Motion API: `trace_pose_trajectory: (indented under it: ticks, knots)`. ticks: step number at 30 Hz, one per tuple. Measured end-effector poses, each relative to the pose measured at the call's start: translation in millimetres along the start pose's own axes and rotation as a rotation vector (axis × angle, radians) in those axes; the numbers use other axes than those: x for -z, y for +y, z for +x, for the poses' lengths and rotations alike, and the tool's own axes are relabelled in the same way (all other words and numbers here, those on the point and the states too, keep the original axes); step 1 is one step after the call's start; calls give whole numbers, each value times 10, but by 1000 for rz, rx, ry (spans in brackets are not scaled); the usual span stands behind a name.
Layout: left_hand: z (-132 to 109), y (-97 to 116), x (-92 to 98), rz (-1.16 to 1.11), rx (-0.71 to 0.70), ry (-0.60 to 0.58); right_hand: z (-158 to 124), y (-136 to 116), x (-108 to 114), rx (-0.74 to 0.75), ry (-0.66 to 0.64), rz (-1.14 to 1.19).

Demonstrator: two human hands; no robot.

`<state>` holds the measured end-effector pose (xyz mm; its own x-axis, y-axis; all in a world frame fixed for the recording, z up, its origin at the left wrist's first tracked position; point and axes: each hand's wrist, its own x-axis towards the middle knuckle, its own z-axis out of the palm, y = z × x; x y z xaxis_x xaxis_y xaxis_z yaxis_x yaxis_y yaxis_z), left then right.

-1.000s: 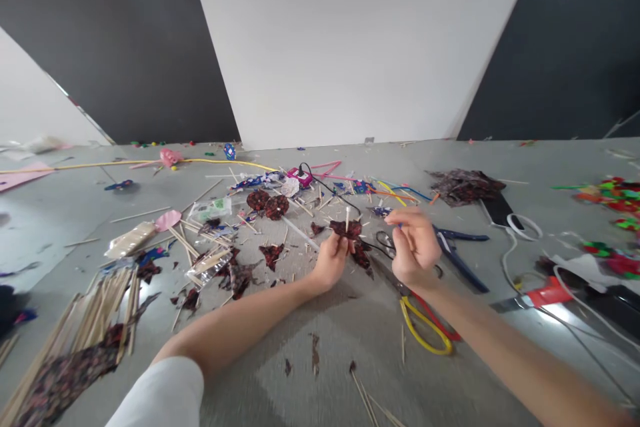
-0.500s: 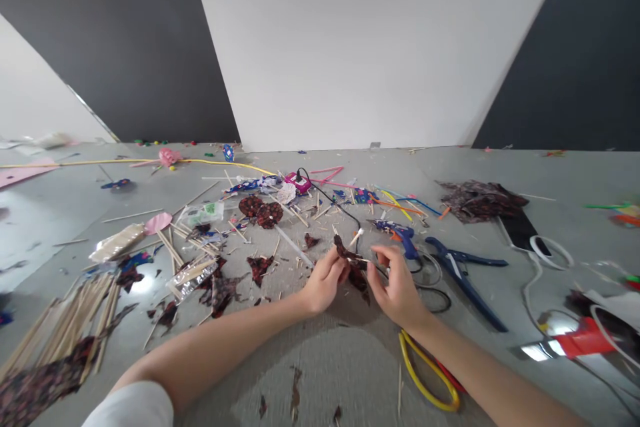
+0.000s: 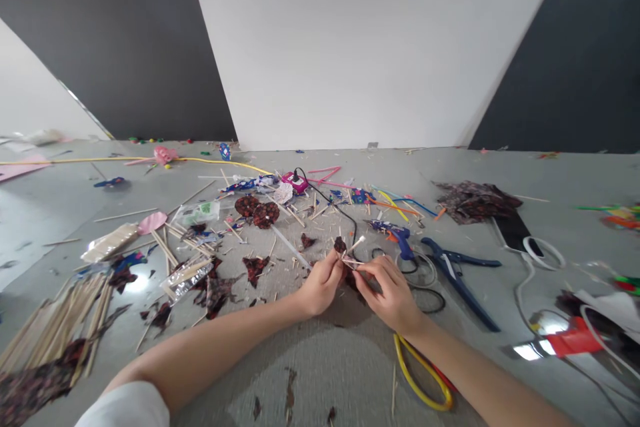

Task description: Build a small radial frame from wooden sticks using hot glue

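My left hand (image 3: pixel 323 285) is closed around a small bunch of dark red patterned fabric (image 3: pixel 340 245), part of which sticks up above the fingers. Thumb and index finger of my right hand (image 3: pixel 389 292) pinch the end of a thin pale stick (image 3: pixel 352 262) lying against that fabric. More dark fabric hangs below, between the hands, partly hidden by them. Just beyond the fingers is a white-tipped stick (image 3: pixel 358 242). A blue glue gun (image 3: pixel 403 240) lies past my right hand, and blue-handled cutters (image 3: pixel 463 277) lie to its right.
Two round fabric pieces (image 3: pixel 266 215), loose sticks and fabric scraps (image 3: pixel 256 269) litter the floor ahead and left. A pink power socket (image 3: pixel 296 181) has a black cable. To the right are folded dark cloth (image 3: pixel 475 201), a phone (image 3: pixel 515 233) and a red-handled tool (image 3: pixel 575 338).
My right hand's fingers have come together and moved left, pinching the thin stick close to my left hand. The fabric's upper end now looks more bunched. The view has shifted slightly.
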<state>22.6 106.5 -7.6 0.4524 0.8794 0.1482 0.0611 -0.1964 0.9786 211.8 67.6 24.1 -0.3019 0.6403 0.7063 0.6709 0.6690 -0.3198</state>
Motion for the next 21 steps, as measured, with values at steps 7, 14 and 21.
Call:
trace_pose_trajectory:
  ticks: [7,14,21]
  knots:
    - [13,27,6,113,-14,15,-1,25,-24,-119,-36,77]
    - [29,85,1,237,-21,19,-2,50,-45,-110,-72,85]
    - [15,99,5,149,-9,13,5,61,-48,-160,-47,99]
